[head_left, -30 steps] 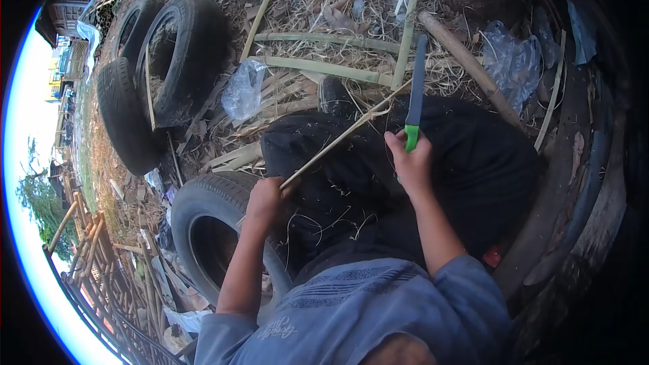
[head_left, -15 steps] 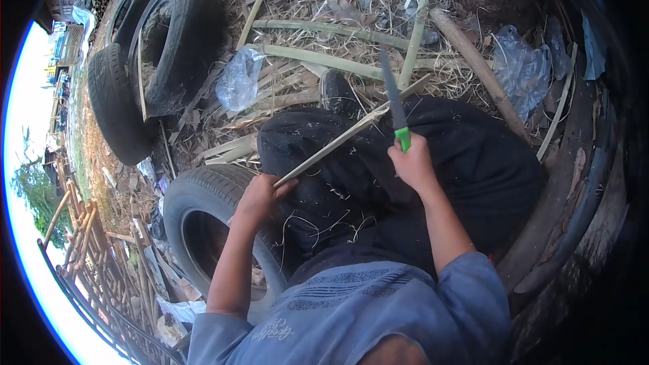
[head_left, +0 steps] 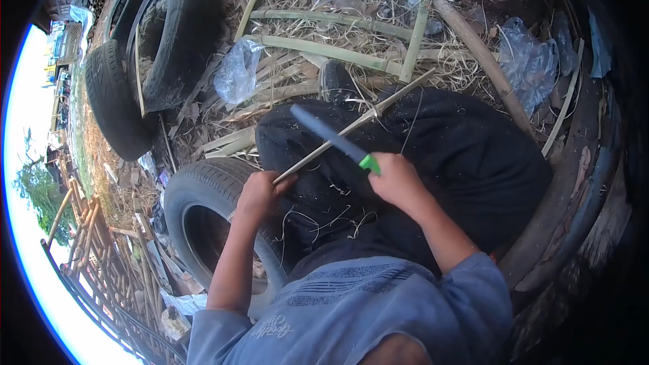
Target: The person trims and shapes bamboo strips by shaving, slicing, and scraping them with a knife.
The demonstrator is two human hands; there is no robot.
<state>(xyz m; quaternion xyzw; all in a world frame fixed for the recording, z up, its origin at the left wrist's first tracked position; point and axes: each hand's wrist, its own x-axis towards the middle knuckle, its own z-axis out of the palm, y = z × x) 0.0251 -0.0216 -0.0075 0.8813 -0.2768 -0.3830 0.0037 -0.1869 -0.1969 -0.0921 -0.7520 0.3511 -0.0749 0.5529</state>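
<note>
My left hand (head_left: 258, 195) is closed round the lower end of a thin bamboo strip (head_left: 399, 94), which slants up and right across my lap. In my right hand (head_left: 397, 179) is a knife (head_left: 328, 134) with a green handle, its long grey blade pointing up and left. The blade crosses the strip near its middle; whether it touches cannot be made out. Thin pale shavings (head_left: 355, 224) lie on my dark trousers (head_left: 473, 155). A shoe (head_left: 334, 81) shows just beyond the strip.
A tyre (head_left: 182, 192) stands beside my left arm, with several more tyres (head_left: 179, 40) farther off at upper left. Split bamboo pieces (head_left: 324, 52), a round stick (head_left: 476, 54) and clear plastic bags (head_left: 238, 71) lie on the littered ground. Bamboo poles (head_left: 91, 243) are stacked at far left.
The knife has swung from pointing upward to pointing up and left, across the strip. My right hand has moved left and slightly down. My left hand keeps its hold on the strip.
</note>
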